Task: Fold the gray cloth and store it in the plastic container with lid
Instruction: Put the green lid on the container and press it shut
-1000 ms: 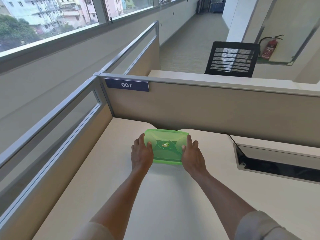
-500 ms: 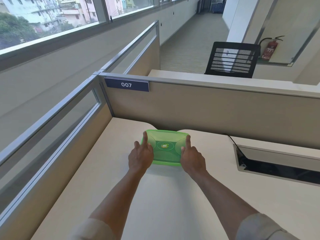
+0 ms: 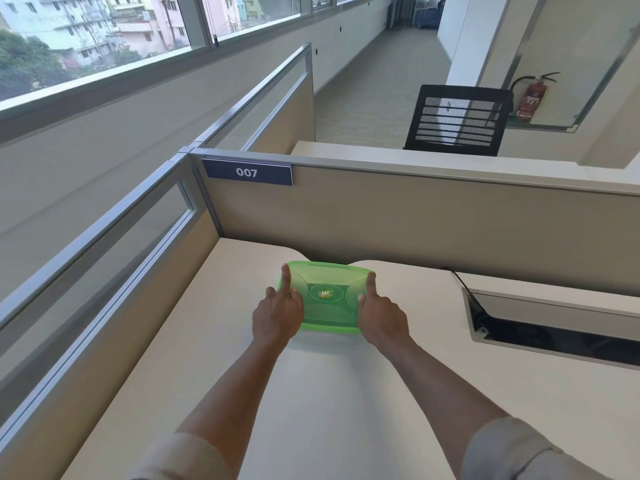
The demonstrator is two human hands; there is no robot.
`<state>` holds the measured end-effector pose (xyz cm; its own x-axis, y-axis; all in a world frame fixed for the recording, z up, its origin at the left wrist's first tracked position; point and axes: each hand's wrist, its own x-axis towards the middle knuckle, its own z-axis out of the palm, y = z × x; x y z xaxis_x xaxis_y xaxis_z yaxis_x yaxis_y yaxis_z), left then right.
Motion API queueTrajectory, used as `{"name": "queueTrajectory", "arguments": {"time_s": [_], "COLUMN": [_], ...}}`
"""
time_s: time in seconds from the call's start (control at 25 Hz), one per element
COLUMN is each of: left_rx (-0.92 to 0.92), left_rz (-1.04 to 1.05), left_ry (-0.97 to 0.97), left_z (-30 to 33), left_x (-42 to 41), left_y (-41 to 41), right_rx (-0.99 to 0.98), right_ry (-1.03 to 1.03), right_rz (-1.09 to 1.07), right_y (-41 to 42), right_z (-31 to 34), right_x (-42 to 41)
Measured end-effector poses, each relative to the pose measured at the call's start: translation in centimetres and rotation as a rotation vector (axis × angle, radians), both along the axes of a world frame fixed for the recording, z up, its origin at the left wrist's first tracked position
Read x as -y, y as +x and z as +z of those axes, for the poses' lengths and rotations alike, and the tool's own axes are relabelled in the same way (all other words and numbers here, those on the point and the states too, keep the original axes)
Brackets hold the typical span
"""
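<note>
Nearest, two rolled beige sleeves (image 3: 512,448) and bare forearms reach out over the smooth, pale tabletop (image 3: 214,393). Both hands sit on the green plastic container (image 3: 327,310), which lies flat at about 12 o'clock from the person. The left hand (image 3: 277,315) is at its 9 o'clock edge and the right hand (image 3: 381,318) at its 3 o'clock edge. Each is loosely curled against the side with one of its fingers (image 3: 285,278) stretched flat along the lid, which looks like pressing the lid down to seat it evenly, the hands bracing the box so it does not slide. The container is translucent, rounded-cornered and shallow, with moulded ovals and a round logo on its glossy lid. The gray cloth cannot be seen; a darker tone through the lid may be it, but that is only a guess.

Beyond, at 2 o'clock, is a recessed cable tray (image 3: 554,327), then the matte beige partition (image 3: 415,220) with its "007" plate (image 3: 246,172).
</note>
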<state>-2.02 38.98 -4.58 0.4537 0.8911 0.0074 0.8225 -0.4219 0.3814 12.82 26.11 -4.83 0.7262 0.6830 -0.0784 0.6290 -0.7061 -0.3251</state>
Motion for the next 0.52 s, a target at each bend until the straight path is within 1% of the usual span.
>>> {"name": "queueTrajectory", "arguments": {"time_s": [0.16,0.36,0.52], "left_rx": [-0.019,-0.091,-0.127], "left_rz": [-0.021,-0.044,-0.062], "left_ry": [-0.001,0.063,0.077], "left_z": [0.00,0.29,0.32], "left_x": [-0.14,-0.53,-1.01], "left_y": [-0.16,-0.34,-0.37], "right_rx": [-0.003,0.020,0.040], "right_ry": [0.006,-0.003,-0.023], "right_rz": [0.000,0.016,0.035], "right_y": [-0.06,-0.06,0.15], "right_z": [-0.16,-0.27,-0.17], "right_x": [0.06,0.04,-0.04]}}
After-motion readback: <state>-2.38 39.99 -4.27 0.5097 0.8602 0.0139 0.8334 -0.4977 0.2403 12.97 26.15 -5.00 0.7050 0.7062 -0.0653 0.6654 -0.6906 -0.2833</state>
